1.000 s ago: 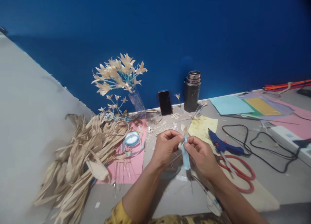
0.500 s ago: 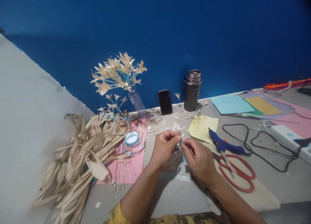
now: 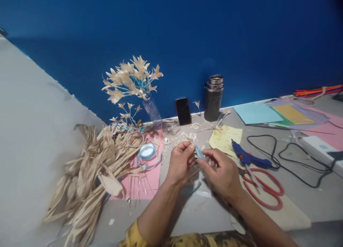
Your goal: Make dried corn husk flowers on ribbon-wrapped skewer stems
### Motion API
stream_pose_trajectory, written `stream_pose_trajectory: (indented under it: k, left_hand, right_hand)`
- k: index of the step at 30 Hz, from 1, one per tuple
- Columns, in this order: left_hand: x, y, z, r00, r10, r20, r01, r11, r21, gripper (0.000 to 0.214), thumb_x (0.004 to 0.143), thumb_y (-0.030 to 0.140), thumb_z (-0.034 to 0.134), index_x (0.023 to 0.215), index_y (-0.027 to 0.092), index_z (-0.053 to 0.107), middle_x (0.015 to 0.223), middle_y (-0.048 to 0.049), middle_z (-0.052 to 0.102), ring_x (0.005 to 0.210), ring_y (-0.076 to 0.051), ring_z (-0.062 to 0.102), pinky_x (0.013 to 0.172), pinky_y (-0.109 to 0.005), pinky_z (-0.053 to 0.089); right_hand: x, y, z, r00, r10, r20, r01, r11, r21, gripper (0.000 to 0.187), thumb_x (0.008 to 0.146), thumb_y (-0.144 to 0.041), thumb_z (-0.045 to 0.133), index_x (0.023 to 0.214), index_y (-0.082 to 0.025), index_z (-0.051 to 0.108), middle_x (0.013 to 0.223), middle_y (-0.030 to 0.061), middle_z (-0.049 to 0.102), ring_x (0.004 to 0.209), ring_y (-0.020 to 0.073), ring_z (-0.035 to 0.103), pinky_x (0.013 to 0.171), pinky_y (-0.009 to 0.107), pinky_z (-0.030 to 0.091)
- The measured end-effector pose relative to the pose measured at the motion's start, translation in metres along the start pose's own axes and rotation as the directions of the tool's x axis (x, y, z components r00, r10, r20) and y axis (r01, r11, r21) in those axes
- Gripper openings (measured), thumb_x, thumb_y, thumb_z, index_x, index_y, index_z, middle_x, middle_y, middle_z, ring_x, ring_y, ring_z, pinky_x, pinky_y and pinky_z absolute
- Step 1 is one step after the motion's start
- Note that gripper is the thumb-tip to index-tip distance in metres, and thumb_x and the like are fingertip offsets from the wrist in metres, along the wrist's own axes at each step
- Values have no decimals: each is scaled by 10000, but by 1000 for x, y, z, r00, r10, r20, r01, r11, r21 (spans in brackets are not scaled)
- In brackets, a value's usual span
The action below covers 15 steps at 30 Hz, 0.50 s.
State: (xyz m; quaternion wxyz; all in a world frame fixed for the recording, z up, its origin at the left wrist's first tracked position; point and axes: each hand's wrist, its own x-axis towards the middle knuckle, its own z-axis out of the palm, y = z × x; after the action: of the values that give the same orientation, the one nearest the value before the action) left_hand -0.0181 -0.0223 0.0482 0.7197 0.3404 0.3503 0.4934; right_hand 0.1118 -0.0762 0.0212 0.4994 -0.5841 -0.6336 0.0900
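Observation:
My left hand [image 3: 181, 162] pinches the base of a small pale husk flower [image 3: 190, 140] between thumb and fingertips. The thumb and fingers of my right hand [image 3: 223, 172] are closed on a light blue tape strip [image 3: 199, 152], which reaches up to the flower's base by my left fingertips. Whether a stem lies inside the tape, I cannot tell. Left of my hands, a roll of the same blue tape [image 3: 148, 151] rests on pink paper [image 3: 154, 175]. A blue glue gun [image 3: 250, 158] and red-handled scissors [image 3: 278, 190] lie right of my right hand.
Dried corn husks [image 3: 85, 168] heap up on the left. Finished flowers fill a clear vase [image 3: 152, 111] near the blue wall. A phone [image 3: 183, 111] and an open flask [image 3: 213, 100] stand at the back. The black cord [image 3: 297, 161] loops towards a white power strip [image 3: 316, 149].
The blue strip has swung from nearly upright to a slant, its lower end to the right. My right hand has shifted slightly right along it, and my left wrist has turned a little.

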Motion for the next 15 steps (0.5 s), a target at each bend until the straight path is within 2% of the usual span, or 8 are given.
stream_pose_trajectory:
  k: [3,5,9,12,15]
  left_hand:
    - [-1,-4,3,1000,7,-16,-7,1000,-7,375,702,332,842,736,174,504,481,111,390,410,-19,263,416,-157,172]
    - [-1,-6,4,999,19,-46,-19,1000,-5,378,701,341,840,735,175,502,477,110,395,407,-20,273,414,-157,177]
    - [-2,-10,5,995,18,-99,-18,1000,1,413,688,380,850,738,184,490,472,110,399,403,-25,294,410,-155,187]
    - [-2,-11,4,995,-12,-94,10,1000,-21,434,671,381,864,735,188,481,482,112,387,408,-25,292,401,-148,182]
    - [-2,-7,0,997,-65,-51,62,996,-63,435,643,350,886,740,180,497,504,109,387,417,-21,296,392,-135,177]
  right_hand:
    - [0,2,3,1000,-14,-13,14,1000,12,83,940,-274,632,873,-229,648,779,21,704,695,188,631,682,294,466]
    - [-1,3,5,999,-38,-19,38,999,-6,63,951,-264,617,919,-227,656,803,28,732,711,192,665,687,292,475]
    - [-3,4,8,983,-182,-3,181,978,-104,106,986,-215,566,992,-214,671,850,57,763,743,200,699,708,298,488]
    - [-3,5,10,961,-275,9,273,947,-168,173,997,-155,518,958,-201,681,827,73,753,751,209,691,720,315,488]
    - [-2,5,9,963,-270,11,270,957,-107,205,985,-133,501,935,-210,684,798,64,743,726,200,684,703,310,499]
